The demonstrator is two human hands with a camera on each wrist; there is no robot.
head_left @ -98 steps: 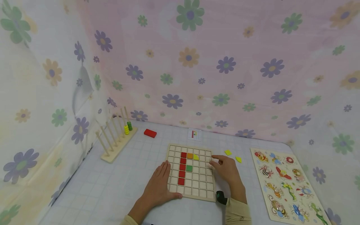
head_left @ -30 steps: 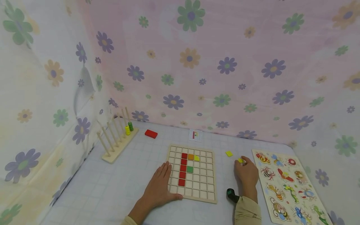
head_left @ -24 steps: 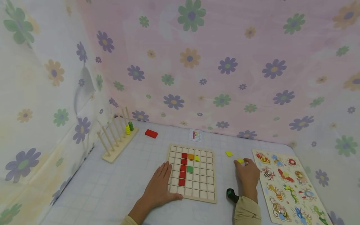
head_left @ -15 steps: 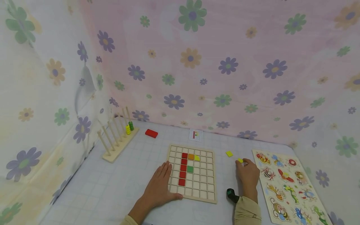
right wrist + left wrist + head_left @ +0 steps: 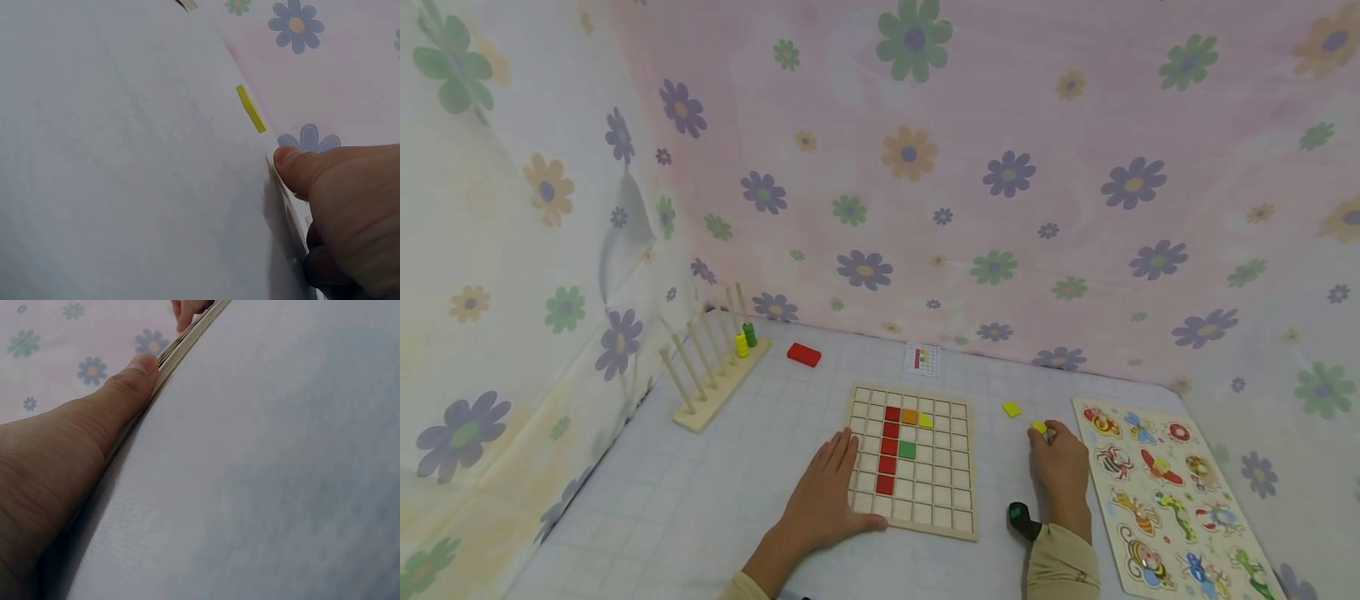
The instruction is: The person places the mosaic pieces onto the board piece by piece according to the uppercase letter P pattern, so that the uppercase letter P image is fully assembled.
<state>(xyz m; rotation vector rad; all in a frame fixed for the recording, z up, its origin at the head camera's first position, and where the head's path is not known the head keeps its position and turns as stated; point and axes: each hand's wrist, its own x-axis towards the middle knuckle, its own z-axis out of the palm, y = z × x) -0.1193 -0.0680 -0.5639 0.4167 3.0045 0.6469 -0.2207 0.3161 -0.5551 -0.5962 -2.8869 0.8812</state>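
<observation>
A square wooden grid board [image 5: 942,477] lies mid-table, with a column of several red tiles [image 5: 889,447] and one orange tile [image 5: 909,417], one yellow tile [image 5: 926,421] and one green tile [image 5: 907,451] in its cells. My left hand [image 5: 823,496] rests flat along the board's left edge, its thumb at the front corner. Right of the board, my right hand [image 5: 1062,467] pinches a loose yellow tile [image 5: 1038,427] between thumb and forefinger, at the table surface. Another yellow tile [image 5: 1012,409] lies just beyond; the right wrist view shows a yellow tile [image 5: 251,109] past the thumb.
A small pattern card [image 5: 922,360] lies behind the board. At the back left are a red block [image 5: 804,355] and a wooden peg rack [image 5: 718,389] with yellow and green beads. An insect puzzle board [image 5: 1168,492] lies right of my right hand. A black device [image 5: 1023,521] sits by my right wrist.
My right hand has moved right, from the board's right edge to the farther-right loose yellow tile, and has taken hold of it. The left hand stays at the board's edge.
</observation>
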